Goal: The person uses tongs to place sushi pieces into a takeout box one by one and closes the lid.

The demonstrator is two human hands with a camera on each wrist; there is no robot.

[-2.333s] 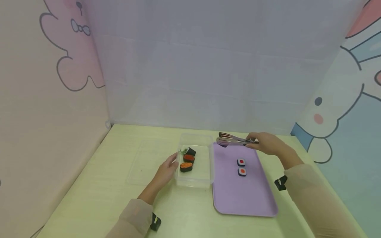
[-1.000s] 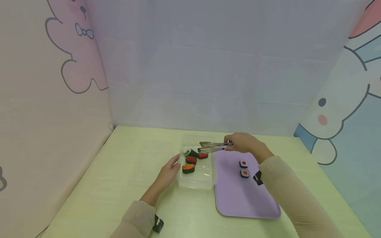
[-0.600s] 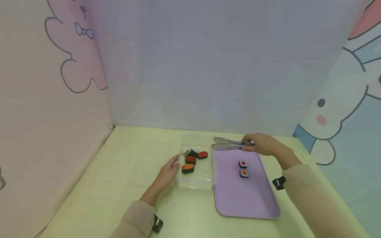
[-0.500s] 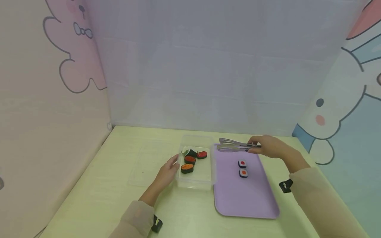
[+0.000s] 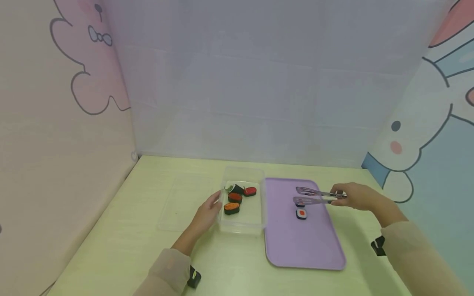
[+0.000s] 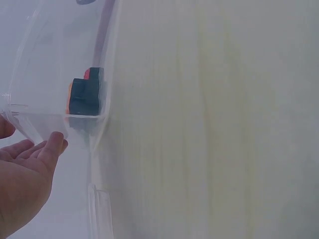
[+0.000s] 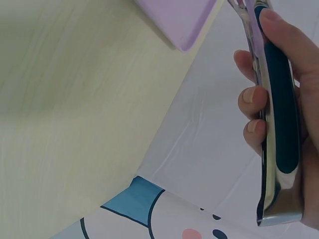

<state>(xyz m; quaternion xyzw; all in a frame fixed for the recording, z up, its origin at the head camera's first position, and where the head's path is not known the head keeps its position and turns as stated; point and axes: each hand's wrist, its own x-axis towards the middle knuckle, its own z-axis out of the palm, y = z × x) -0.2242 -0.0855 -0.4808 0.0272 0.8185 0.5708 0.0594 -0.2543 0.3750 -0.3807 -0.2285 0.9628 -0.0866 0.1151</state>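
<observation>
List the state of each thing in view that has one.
Box: open, four sushi pieces inside
Lid: off, flat on the table
Tray: on the table
Tongs: spread open above the tray
Near roll: on the tray, face up
Far roll: mostly hidden by tongs
Left hand: at the box's left side
Right hand: gripping the tongs

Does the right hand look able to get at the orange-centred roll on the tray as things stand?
Likely yes: the right hand holds spread tongs close by, and nothing visible covers the orange-centred roll on the purple tray.
</observation>
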